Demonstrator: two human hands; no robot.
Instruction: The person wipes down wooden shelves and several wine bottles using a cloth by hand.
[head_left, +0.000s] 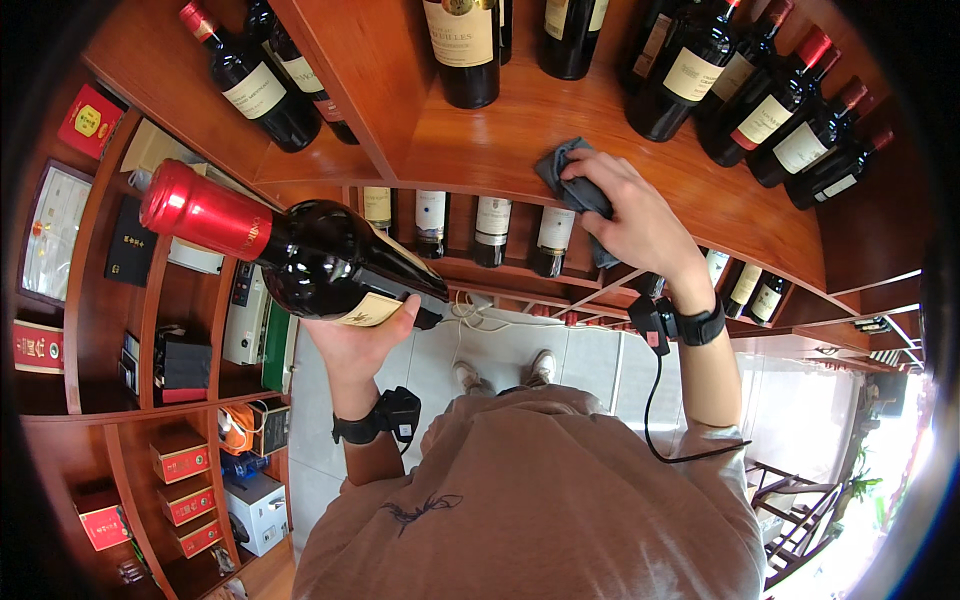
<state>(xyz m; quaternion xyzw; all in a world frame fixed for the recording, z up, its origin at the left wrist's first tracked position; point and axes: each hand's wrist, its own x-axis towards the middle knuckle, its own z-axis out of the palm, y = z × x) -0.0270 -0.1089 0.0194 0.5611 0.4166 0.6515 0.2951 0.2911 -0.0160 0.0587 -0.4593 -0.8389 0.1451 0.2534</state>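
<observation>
My left hand (367, 337) grips a dark wine bottle with a red capsule (315, 262) by its body, tilted so its neck points to the upper left. My right hand (630, 210) is closed over a dark grey cloth (574, 176) at the front edge of the wooden shelf (495, 142); part of the cloth hangs over that edge. Farther back on this shelf stand several wine bottles, among them one with a cream label (461, 52) and one at the right (682, 82).
Labelled bottles (491, 232) stand on a lower tier under the shelf edge. A wooden divider (345, 75) rises left of the shelf. At the left, a cabinet (150, 300) holds red boxes (184, 465) and other goods. White cables (469, 311) lie on the tiled floor.
</observation>
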